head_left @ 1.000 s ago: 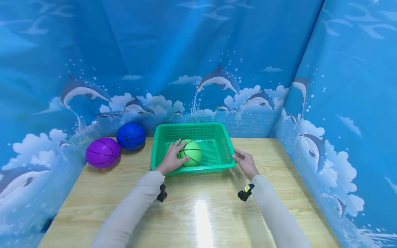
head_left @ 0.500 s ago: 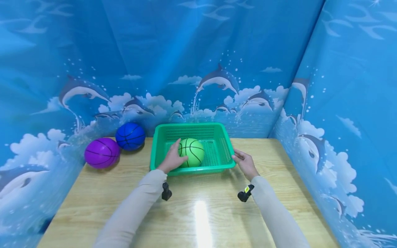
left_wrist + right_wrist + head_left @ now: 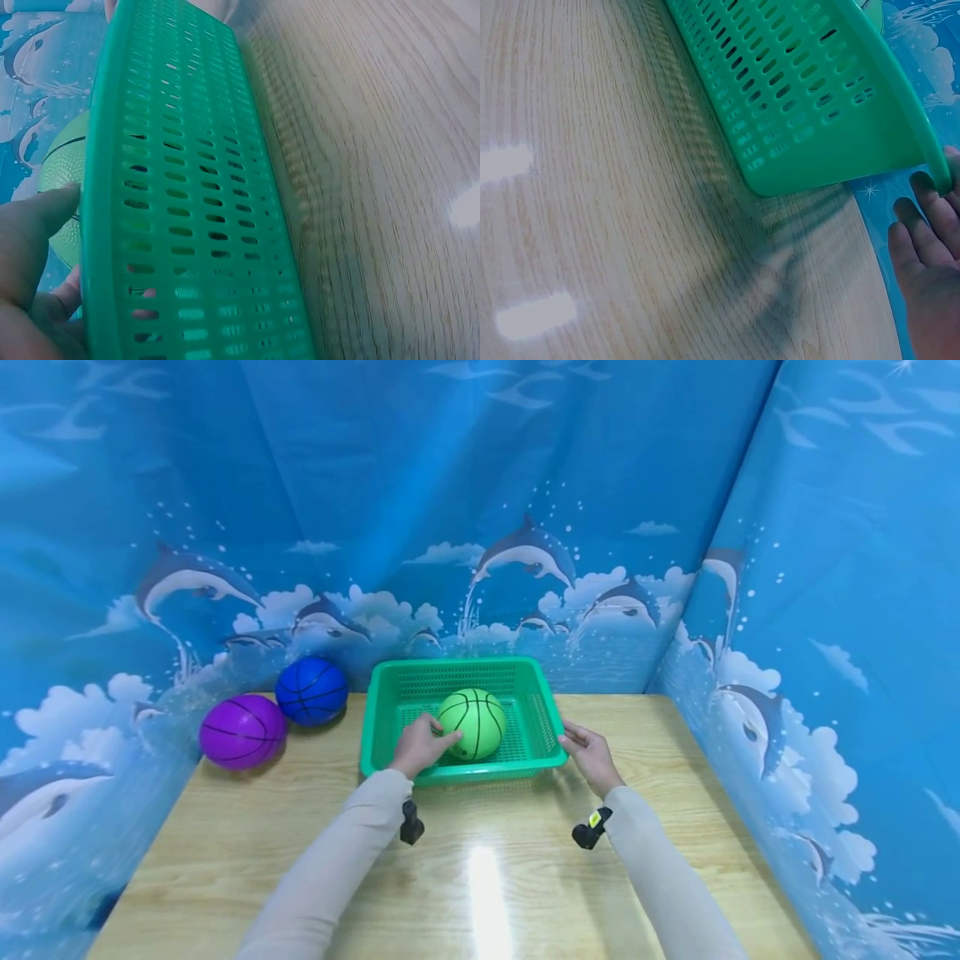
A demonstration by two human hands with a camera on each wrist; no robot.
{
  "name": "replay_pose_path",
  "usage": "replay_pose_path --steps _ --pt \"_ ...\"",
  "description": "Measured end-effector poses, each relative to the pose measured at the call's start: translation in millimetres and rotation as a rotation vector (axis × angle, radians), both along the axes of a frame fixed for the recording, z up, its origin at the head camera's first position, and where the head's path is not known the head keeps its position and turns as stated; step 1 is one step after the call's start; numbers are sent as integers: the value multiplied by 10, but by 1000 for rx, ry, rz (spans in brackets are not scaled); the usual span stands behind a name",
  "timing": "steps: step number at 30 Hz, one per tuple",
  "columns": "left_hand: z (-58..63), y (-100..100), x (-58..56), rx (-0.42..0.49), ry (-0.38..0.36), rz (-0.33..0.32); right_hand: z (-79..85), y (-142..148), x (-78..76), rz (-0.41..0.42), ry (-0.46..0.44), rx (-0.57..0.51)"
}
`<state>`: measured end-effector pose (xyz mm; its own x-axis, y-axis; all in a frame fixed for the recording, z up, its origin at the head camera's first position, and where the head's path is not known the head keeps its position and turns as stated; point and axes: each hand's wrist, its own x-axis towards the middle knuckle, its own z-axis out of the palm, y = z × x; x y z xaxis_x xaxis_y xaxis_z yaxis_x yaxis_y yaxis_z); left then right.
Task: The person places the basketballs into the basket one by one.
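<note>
A light green ball (image 3: 472,724) with black basketball lines sits inside the green plastic basket (image 3: 465,770), left of its middle. My left hand (image 3: 420,746) reaches over the basket's left front rim, its thumb and fingertips right at the ball's left side and not wrapped round it. In the left wrist view, the ball (image 3: 63,180) shows past the rim, beside the thumb. At the basket's right front corner my right hand (image 3: 592,755) holds the rim between thumb and fingers. The right wrist view has those fingers (image 3: 922,240) just under the rim.
A blue ball (image 3: 312,692) and a purple ball (image 3: 243,732) lie side by side on the wooden table (image 3: 525,852), left of the basket. A blue dolphin-print curtain (image 3: 420,510) hangs behind the table and along its sides.
The green ball has shifted right within the basket. My left hand, spread over the ball's left side before, has drawn its fingers in and lower. The right hand stays at the corner.
</note>
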<state>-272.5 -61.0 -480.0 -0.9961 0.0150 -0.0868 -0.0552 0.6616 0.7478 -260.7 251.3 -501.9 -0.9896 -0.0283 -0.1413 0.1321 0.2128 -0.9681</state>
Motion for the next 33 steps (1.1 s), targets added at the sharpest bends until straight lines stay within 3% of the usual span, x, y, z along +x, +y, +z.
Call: replay_pose_path --steps 5,10,20,33 --pt "-14 20 -43 143 4 -37 21 7 -8 2 -8 -11" --pt "-16 40 -54 254 64 -161 27 6 9 -15 -4 -4" --pt "-60 60 2 165 4 -297 -23 -3 27 -28 20 35" --pt "-34 116 -33 155 -24 -404 -39 -11 8 -47 24 46"
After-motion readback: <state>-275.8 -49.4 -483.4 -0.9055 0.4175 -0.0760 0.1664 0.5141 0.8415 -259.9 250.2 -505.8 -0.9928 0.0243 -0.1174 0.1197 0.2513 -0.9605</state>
